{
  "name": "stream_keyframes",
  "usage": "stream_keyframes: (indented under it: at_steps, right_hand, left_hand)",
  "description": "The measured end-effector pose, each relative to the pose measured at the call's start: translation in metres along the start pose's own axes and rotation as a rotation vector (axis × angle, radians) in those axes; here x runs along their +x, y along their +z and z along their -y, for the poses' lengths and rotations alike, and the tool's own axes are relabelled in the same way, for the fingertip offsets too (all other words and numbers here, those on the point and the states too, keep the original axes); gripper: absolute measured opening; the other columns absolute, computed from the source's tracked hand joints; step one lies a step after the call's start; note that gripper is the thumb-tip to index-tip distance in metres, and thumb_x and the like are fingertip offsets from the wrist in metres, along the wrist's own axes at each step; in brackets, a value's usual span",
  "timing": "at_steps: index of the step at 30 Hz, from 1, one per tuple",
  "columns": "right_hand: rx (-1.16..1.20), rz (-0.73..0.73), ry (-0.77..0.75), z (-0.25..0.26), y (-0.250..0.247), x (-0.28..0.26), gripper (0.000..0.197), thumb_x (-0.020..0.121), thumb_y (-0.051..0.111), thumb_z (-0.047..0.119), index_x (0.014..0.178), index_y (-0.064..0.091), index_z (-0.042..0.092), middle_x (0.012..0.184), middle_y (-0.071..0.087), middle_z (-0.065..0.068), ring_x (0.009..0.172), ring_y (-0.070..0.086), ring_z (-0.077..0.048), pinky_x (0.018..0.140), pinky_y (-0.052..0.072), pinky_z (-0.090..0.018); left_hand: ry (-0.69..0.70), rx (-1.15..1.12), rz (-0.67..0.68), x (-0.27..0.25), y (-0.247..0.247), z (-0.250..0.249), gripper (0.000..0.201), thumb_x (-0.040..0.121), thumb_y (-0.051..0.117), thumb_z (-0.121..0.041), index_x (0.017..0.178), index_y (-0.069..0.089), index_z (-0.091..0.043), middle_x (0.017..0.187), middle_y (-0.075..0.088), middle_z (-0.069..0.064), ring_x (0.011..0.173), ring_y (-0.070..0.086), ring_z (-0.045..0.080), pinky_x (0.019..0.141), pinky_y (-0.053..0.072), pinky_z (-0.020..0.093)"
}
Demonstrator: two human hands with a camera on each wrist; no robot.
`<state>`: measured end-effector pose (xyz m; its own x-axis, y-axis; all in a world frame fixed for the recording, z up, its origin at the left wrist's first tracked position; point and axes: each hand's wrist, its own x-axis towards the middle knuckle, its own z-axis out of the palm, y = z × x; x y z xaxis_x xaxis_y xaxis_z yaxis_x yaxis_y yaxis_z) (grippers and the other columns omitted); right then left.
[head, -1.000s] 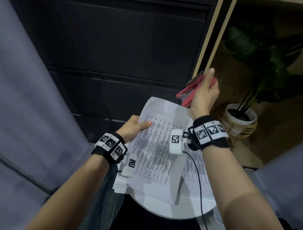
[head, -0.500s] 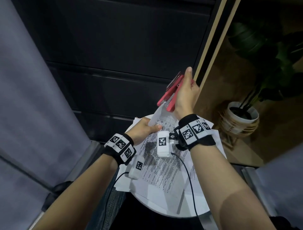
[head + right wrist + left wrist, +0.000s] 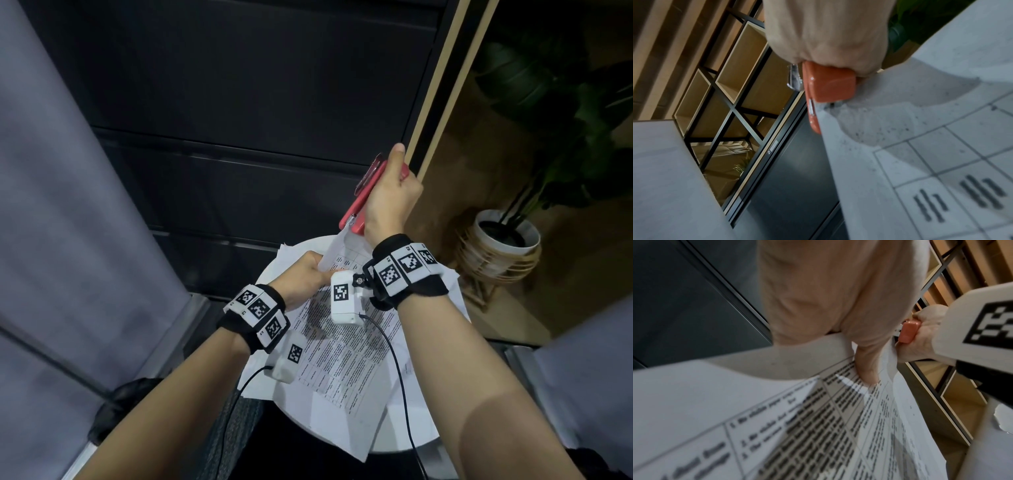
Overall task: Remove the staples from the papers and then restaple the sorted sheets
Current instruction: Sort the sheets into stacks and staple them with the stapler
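My right hand (image 3: 390, 202) grips a red stapler (image 3: 368, 192) above the far edge of the round white table (image 3: 407, 431), thumb stretched along its top. The stapler's mouth sits over the lifted top corner of the printed sheets (image 3: 346, 346). My left hand (image 3: 305, 274) pinches those sheets just below that corner, its thumb (image 3: 867, 369) pressed on the printed table in the left wrist view. In the right wrist view the stapler (image 3: 828, 84) closes over the paper's corner (image 3: 900, 129). More loose sheets lie under the held ones on the table.
A dark cabinet (image 3: 239, 120) stands behind the table. A potted plant in a white pot (image 3: 507, 240) sits at the right on the wooden floor. Grey upholstered seats (image 3: 68, 240) flank the table left and right. A black cable (image 3: 394, 359) trails from the right wrist camera.
The right hand brought the stapler leftward and down from beside the sheets onto their top corner. The left hand slid up to hold the papers right under that corner.
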<state>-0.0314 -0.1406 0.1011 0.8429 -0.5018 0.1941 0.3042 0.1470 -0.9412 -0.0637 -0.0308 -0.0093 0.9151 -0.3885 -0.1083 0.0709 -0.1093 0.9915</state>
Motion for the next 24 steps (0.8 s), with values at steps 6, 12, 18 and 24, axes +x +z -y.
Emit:
stream_keyframes:
  at_steps: [6, 12, 18, 24]
  right_hand:
    - [-0.023, -0.008, -0.005, -0.004, -0.004, 0.001, 0.046, 0.100, 0.049, 0.041, 0.062, 0.049, 0.015, 0.054, 0.050, 0.004, 0.048, 0.056, -0.008, 0.054, 0.051, -0.023]
    - [-0.020, -0.031, 0.012, -0.007, -0.008, 0.002, 0.046, 0.099, 0.049, 0.043, 0.065, 0.052, 0.013, 0.058, 0.053, -0.001, 0.055, 0.059, -0.017, 0.059, 0.053, -0.029]
    - [-0.036, -0.074, 0.003, -0.016, -0.007, -0.002, 0.046, 0.098, 0.051, 0.042, 0.061, 0.051, 0.014, 0.059, 0.056, -0.006, 0.060, 0.061, -0.027, 0.065, 0.055, -0.042]
    - [0.013, -0.102, 0.077, -0.021, -0.007, -0.005, 0.041, 0.096, 0.058, 0.035, 0.061, 0.054, 0.015, 0.057, 0.059, -0.001, 0.060, 0.063, -0.022, 0.067, 0.056, -0.039]
  left_hand:
    - [-0.020, -0.023, -0.002, -0.001, 0.001, 0.002, 0.016, 0.094, 0.059, -0.007, 0.089, 0.068, 0.005, 0.076, 0.073, 0.004, 0.070, 0.068, 0.018, 0.061, 0.055, 0.028]
    - [0.011, 0.013, -0.003, -0.005, 0.006, 0.000, 0.016, 0.094, 0.059, -0.006, 0.095, 0.067, 0.008, 0.080, 0.073, 0.003, 0.075, 0.069, 0.018, 0.071, 0.058, 0.036]
    - [0.332, 0.071, -0.238, 0.001, 0.006, -0.028, 0.029, 0.085, 0.071, -0.016, 0.113, 0.067, -0.008, 0.106, 0.071, 0.004, 0.099, 0.067, 0.021, 0.090, 0.054, 0.033]
    - [0.462, 0.304, -0.300, 0.004, 0.002, -0.034, 0.021, 0.085, 0.072, -0.019, 0.099, 0.072, -0.003, 0.086, 0.074, 0.008, 0.076, 0.069, 0.012, 0.071, 0.054, 0.020]
